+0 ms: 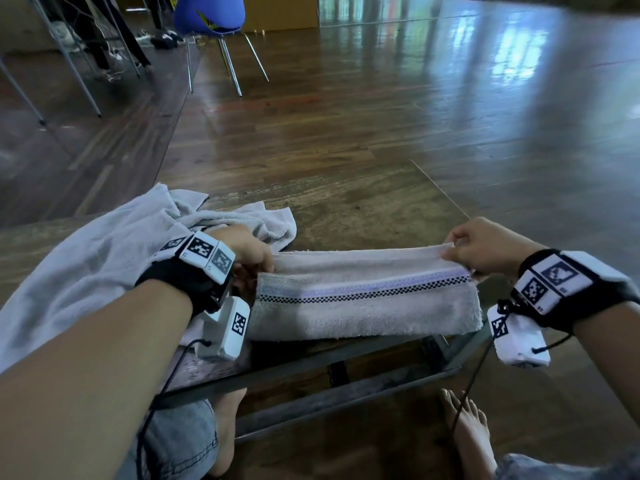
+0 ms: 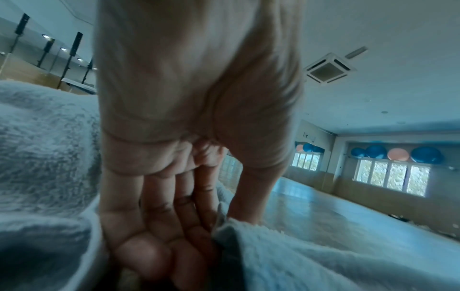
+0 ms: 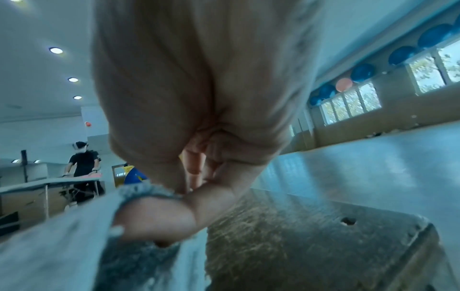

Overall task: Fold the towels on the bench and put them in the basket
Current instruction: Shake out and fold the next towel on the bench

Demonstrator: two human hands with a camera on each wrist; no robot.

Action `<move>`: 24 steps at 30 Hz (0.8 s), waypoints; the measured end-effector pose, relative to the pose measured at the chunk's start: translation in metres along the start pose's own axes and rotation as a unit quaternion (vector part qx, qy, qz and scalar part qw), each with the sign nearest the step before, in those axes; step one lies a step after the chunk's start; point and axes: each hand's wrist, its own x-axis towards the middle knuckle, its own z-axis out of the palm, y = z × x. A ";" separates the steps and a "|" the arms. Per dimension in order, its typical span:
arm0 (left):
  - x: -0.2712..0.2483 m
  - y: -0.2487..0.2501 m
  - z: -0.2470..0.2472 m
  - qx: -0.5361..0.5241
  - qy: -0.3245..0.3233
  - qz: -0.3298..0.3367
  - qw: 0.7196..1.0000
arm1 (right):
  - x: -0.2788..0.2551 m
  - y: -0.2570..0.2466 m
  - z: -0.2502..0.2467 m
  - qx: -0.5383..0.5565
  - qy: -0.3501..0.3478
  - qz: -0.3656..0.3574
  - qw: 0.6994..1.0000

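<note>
A pale pinkish towel (image 1: 363, 306) with a purple and black checkered stripe lies folded lengthwise on the wooden bench (image 1: 363, 209). My left hand (image 1: 252, 258) pinches its left end; in the left wrist view the thumb and fingers (image 2: 174, 226) clamp the towel's edge (image 2: 273, 246). My right hand (image 1: 460, 247) pinches the upper right corner, lifted slightly; the right wrist view shows the thumb (image 3: 159, 218) pressed over the towel's edge (image 3: 62, 246). A crumpled light grey towel (image 1: 114, 244) lies on the bench to the left, partly under my left forearm. No basket is in view.
The bench has a metal frame (image 1: 311, 368) at its near edge, with my bare feet (image 1: 467, 431) on the floor below. A blue chair (image 1: 211, 15) and table legs stand far back left. Shiny wooden floor (image 1: 450, 98) stretches beyond the bench.
</note>
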 end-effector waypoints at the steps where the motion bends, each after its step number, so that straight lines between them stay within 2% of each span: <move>1: 0.000 -0.001 0.001 0.007 0.020 0.003 1.000 | 0.000 -0.001 0.001 -0.016 -0.006 0.002 1.000; 2: 0.001 -0.001 0.001 0.009 0.033 0.006 0.999 | 0.000 -0.002 0.001 -0.022 -0.012 0.003 1.000; 6: -0.005 0.000 0.001 -0.022 0.006 -0.024 0.999 | -0.005 -0.004 -0.008 0.013 -0.065 0.011 0.998; 8: -0.005 0.000 -0.001 -0.022 0.027 -0.010 0.999 | -0.009 -0.005 -0.010 0.015 -0.076 0.011 0.997; 16: -0.006 0.001 0.002 -0.050 0.080 0.047 0.994 | -0.005 -0.003 -0.002 -0.018 0.023 -0.026 0.999; 20: -0.007 0.000 0.008 -0.006 0.102 0.081 0.991 | 0.001 0.002 0.008 -0.110 0.066 -0.051 0.990; 24: -0.009 0.001 0.009 0.049 0.122 0.132 0.983 | 0.003 0.007 0.012 -0.128 0.087 -0.079 0.985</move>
